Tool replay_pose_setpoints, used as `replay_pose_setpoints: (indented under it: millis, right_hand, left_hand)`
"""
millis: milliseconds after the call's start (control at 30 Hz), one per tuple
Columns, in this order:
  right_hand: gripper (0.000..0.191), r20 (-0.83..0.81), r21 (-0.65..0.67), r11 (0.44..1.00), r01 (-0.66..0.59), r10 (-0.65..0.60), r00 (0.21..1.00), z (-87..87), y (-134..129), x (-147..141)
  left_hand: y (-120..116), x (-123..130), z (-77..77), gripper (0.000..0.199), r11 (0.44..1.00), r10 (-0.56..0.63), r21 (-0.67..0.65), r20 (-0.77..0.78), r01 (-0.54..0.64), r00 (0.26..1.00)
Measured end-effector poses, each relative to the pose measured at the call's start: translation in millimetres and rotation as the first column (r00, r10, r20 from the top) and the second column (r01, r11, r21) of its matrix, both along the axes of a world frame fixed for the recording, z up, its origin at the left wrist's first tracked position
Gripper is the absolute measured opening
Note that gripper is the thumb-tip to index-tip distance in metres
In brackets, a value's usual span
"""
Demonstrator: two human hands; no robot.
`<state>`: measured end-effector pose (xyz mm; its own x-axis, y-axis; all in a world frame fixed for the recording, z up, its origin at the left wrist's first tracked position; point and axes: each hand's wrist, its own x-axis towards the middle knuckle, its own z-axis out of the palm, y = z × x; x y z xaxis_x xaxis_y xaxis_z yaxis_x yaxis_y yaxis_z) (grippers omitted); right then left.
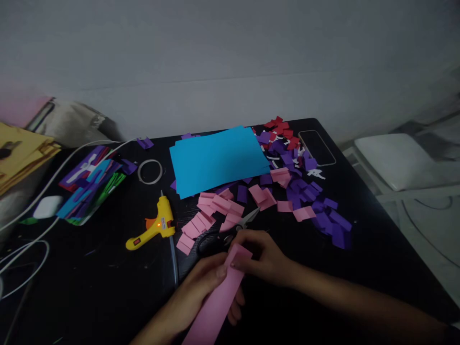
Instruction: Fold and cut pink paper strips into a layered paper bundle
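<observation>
A long strip of pink paper (215,304) slants up from the bottom edge, its far end bent over. My left hand (204,280) is closed round the strip, thumb on top and fingers beneath. At the bent end, my right hand (260,256) pinches the paper. Just beyond my hands lie black-handled scissors (244,221), their handles partly hidden. Small folded pink paper pieces (199,224) are spread about the scissors. Purple paper pieces (325,215) are scattered to the right.
Blue sheets (219,160) lie at the back. Left stand a yellow glue gun (158,225) with a lit light, a tape roll (150,171), coloured paper strips (91,184) and white cables (46,249). Red pieces (280,127) and a phone (316,147) are back right on the black table (381,249).
</observation>
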<state>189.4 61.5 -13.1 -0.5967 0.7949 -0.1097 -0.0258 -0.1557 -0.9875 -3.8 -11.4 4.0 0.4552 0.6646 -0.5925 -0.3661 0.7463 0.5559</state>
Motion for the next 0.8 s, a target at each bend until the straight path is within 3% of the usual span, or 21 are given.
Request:
replay_pose_setpoints:
  millis: [167, 367, 633, 800]
  right_hand:
    - [0.035, -0.044, -0.095, 0.995, -0.033, 0.029, 0.999, -2.1, -0.7, 1.5]
    - [0.038, -0.141, -0.194, 0.978, -0.071, 0.044, 0.989, -1.1, -1.0, 0.4]
    - [0.04, -0.046, -0.134, 0.991, -0.026, 0.02, 0.999, -1.8, -3.6, -1.6]
    - [0.041, -0.076, -0.159, 0.986, -0.047, 0.035, 0.996, 2.2, -1.1, -1.4]
  left_hand:
    - [3.7, 0.6, 5.5, 0.063, 0.998, -0.054, 0.042, -0.057, 0.056, 0.997]
    - [11.0, -2.6, 12.0, 0.041, 0.96, 0.023, 0.275, -0.293, 0.061, 0.956]
    - [6.3, 5.2, 9.6, 0.04, 0.959, -0.038, 0.256, -0.299, 0.118, 0.954]
    - [6.9, 3.8, 12.8, 0.04, 0.959, -0.003, 0.271, -0.27, 0.079, 0.963]
